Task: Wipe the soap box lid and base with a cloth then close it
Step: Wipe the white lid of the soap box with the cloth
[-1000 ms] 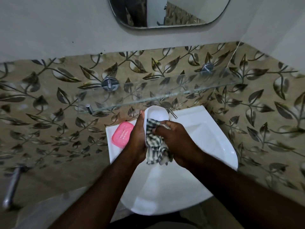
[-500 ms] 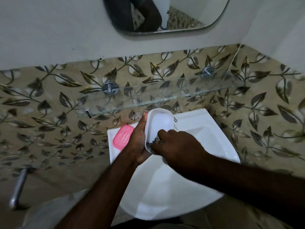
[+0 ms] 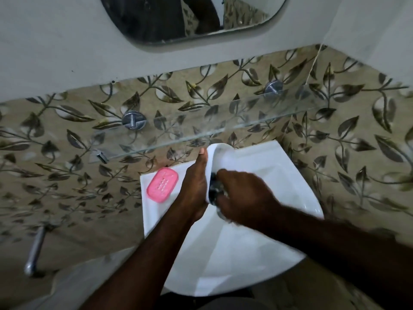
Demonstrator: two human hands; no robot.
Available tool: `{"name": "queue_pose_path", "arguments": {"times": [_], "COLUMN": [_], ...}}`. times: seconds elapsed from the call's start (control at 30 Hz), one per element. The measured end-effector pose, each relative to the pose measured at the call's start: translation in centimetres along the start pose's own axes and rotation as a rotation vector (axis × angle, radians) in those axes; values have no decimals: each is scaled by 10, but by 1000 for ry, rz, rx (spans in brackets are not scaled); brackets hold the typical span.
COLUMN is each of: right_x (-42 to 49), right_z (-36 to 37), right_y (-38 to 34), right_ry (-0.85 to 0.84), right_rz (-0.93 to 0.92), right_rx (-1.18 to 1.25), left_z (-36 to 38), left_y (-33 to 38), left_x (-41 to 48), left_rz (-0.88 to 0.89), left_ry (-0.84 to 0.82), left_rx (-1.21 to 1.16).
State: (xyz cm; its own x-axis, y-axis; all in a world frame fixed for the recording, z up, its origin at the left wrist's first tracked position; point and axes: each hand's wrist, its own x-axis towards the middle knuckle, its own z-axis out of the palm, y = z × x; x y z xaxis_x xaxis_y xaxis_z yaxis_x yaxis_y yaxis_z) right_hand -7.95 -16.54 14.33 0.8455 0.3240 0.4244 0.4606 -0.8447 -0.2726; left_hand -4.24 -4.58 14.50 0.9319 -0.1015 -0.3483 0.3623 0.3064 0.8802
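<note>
Our left fingers (image 3: 202, 156) grip a white soap-box shell (image 3: 220, 156), the thumb lying along its near edge and the rest hidden behind it. We hold it tilted on edge above the sink (image 3: 223, 253), its hollow side turned toward our right hand (image 3: 243, 195). Whether this shell is the lid or the base we cannot tell.

Our right fingers (image 3: 225, 174) are curled shut on a dark cloth (image 3: 213, 187), pressed into the lower part of the shell's hollow. Only a small bunched piece of cloth shows between the two hands; the right hand is blurred.

We see the pink part (image 3: 162, 184) of the soap box lying flat on the sink's back left corner, just beside our left hand (image 3: 194, 186) and apart from the white shell. It has rows of small holes in its middle.

A glass shelf (image 3: 201, 128) runs along the leaf-patterned tiles above the sink, on two round metal mounts. We see a mirror (image 3: 190, 16) higher on the wall, and a metal pipe (image 3: 35, 249) low at left.
</note>
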Motion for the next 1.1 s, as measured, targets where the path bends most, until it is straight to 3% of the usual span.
{"name": "queue_pose_path", "arguments": {"times": [0.1, 0.17, 0.2, 0.27, 0.33, 0.4, 0.57, 0.63, 0.73, 0.83, 1.0, 1.03, 1.1], "right_x": [-8, 3, 8, 14, 16, 10, -16, -14, -1, 11, 20, 19, 15], "right_z": [-8, -15, -17, -20, -17, -15, 5, 4, 7, 9, 2, 2, 4], "right_y": [-8, -5, -3, -3, -2, 0, 9, 13, 12, 0, -4, -7, -11], "right_ry": [-160, -187, -143, 33, 140, 81, -274, -372, -224, -61, -16, -55, -134], "right_rz": [322, 641, 778, 953, 941, 775, 37, -177, -272, -37, 679, 749, 756], "right_rx": [436, 1010, 1273, 1544, 1542, 1390, 603, 329, -13, 169, 1267, 1414, 1477], "left_z": [5, 7, 9, 14, 14, 16, 5, -1, -5, -11, -33, -37, -38], "left_y": [-2, -4, -6, -6, -12, -14, -6, -3, 4, 20, 12, 7, 1], "left_x": [-9, -14, -16, -14, -13, -16, -23, -22, -19, -10, -11, -11, -9], "left_rz": [33, 35, 19, -16, -29, -21, 40, 45, -11, 30, 14, 1, 13], "left_ry": [4, -35, -66, -112, -73, -83, 148, 198, 156, 116, 89, 89, 146], "left_rx": [24, -15, -29, -62, -53, -55, -71, -57, -100, -115, -109, -76, -15]}}
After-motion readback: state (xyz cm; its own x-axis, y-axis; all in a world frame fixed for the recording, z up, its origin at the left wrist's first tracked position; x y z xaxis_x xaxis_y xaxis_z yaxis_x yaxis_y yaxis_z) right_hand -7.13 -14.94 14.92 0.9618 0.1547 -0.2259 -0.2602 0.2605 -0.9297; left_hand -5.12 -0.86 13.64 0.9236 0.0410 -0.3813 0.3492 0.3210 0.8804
